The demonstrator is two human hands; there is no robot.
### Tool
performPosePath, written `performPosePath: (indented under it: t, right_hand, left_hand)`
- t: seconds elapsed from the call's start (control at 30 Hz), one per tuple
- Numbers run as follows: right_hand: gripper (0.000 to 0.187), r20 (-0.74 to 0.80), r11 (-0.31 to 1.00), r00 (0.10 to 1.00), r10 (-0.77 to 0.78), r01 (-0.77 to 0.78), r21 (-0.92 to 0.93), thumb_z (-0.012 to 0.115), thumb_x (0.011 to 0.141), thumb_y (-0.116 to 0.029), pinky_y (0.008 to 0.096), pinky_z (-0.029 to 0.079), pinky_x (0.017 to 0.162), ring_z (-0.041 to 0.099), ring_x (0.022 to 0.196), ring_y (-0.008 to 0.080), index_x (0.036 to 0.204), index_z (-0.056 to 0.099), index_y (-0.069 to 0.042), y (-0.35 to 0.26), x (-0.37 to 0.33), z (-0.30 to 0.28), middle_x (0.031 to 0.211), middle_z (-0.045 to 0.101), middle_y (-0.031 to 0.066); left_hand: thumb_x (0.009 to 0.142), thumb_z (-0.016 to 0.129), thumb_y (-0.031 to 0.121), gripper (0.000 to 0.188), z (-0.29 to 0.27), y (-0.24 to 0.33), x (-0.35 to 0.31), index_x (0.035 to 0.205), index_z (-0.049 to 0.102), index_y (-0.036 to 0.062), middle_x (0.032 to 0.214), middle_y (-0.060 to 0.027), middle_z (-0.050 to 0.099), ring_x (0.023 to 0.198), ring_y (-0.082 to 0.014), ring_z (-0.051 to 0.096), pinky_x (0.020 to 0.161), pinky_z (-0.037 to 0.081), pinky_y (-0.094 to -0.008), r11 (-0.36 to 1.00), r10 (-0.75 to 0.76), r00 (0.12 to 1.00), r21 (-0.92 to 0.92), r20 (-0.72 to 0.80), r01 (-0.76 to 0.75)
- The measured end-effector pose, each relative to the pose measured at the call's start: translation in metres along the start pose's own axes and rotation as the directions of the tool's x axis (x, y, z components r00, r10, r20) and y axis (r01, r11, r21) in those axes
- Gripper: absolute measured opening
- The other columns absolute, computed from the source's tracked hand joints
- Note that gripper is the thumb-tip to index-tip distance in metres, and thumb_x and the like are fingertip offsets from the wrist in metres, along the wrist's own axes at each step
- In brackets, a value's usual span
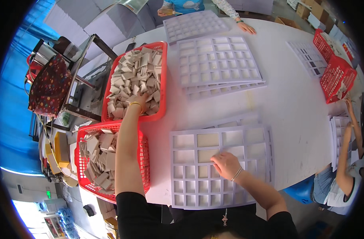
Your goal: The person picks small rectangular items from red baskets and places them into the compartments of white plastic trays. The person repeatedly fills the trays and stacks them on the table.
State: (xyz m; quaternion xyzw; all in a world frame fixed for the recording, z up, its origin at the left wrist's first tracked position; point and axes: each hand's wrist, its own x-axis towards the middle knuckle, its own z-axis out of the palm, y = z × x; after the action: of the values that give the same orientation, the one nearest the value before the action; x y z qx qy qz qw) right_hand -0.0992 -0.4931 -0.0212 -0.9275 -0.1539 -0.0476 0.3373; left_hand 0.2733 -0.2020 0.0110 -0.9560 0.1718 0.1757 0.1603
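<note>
My left hand (138, 102) reaches into the far red basket (163, 79), among a heap of small off-white rectangular pieces (140, 65). Its fingertips are hidden between the pieces, so its grip does not show. In front of me lies a white compartment tray (184, 162) with larger cells at the far side and smaller ones nearer. Cream-coloured pieces (208, 140) fill a few of its cells. My right hand (226, 165) is over the middle of this tray, fingers drawn together in a pinch at a cell. Whatever they hold is too small to make out.
Nearer left stands another red basket (144, 167) of larger pieces. Beneath my tray lies another tray (249, 118); more stacked trays (220, 59) are farther back. A co-worker's hand (246, 28) rests on the white table (285, 131). Red baskets (337, 79) and another person are at right.
</note>
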Motion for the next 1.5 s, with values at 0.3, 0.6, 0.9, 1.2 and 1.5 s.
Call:
performPosePath:
  t: [0.3,0.6,0.9,1.2,1.5]
  right_hand:
    - [0.02,-0.048,1.0,0.999,-0.02,0.02,0.019,0.062,0.076,-0.006,0.038,0.047,0.067,0.059,0.076,0.0264,0.094,0.054,-0.009,0.001,-0.003,0.004,0.078,0.061,0.0061]
    - [0.019,0.02,0.999,0.999,0.047,-0.047,-0.006,0.062,0.078,-0.009,0.0386,0.048,0.067,0.06,0.079,0.0265,0.095,0.053,-0.01,0.003,-0.006,0.007,0.082,0.062,0.0056]
    - [0.031,0.039,0.886,0.969,0.244,-0.239,0.397,0.057,0.091,-0.023,0.035,0.052,0.071,0.065,0.089,0.0245,0.118,0.052,-0.007,-0.015,0.024,-0.02,0.101,0.067,0.0125]
    - [0.025,0.242,0.096,0.953,0.184,-0.262,0.96,0.061,0.089,-0.01,0.0216,0.04,0.048,0.054,0.064,0.0077,0.111,0.053,-0.003,-0.064,0.026,-0.032,0.084,0.059,0.0059]
    - [0.027,-0.019,0.91,0.97,0.242,-0.22,0.35,0.061,0.083,-0.001,0.0281,0.05,0.062,0.059,0.067,0.0145,0.108,0.056,-0.007,-0.01,-0.038,0.0,0.08,0.061,0.005]
  left_hand:
    - [0.073,0.069,0.034,0.055,0.029,-0.027,0.027,0.121,0.056,0.0107,0.11,-0.0178,0.063,0.101,-0.0354,0.06,0.086,0.049,-0.0408,0.965,0.195,0.98,-0.172,-0.038,-0.199]
    - [0.087,0.056,0.02,0.022,0.007,-0.056,-0.019,0.095,0.061,-0.0001,0.086,-0.014,0.065,0.081,-0.0232,0.065,0.069,0.055,-0.0348,0.475,-0.15,0.96,-0.869,-0.238,-0.141]
    - [0.085,0.055,0.032,0.042,-0.033,0.036,-0.149,0.114,0.053,-0.0001,0.099,-0.0114,0.063,0.083,-0.0213,0.065,0.071,0.056,-0.0363,-0.523,0.227,0.918,-0.836,-0.324,-0.166]
    - [0.085,0.054,0.026,0.049,0.011,0.148,-0.281,0.125,0.049,-0.0017,0.111,-0.0105,0.061,0.097,-0.0227,0.063,0.084,0.05,-0.0349,-0.455,0.519,0.811,-0.89,-0.271,-0.007]
    - [0.083,0.054,0.03,0.054,0.109,0.17,-0.348,0.125,0.04,-0.0012,0.105,-0.0242,0.061,0.083,-0.0343,0.067,0.055,0.058,-0.0354,-0.689,0.312,0.934,-0.718,-0.174,0.096]
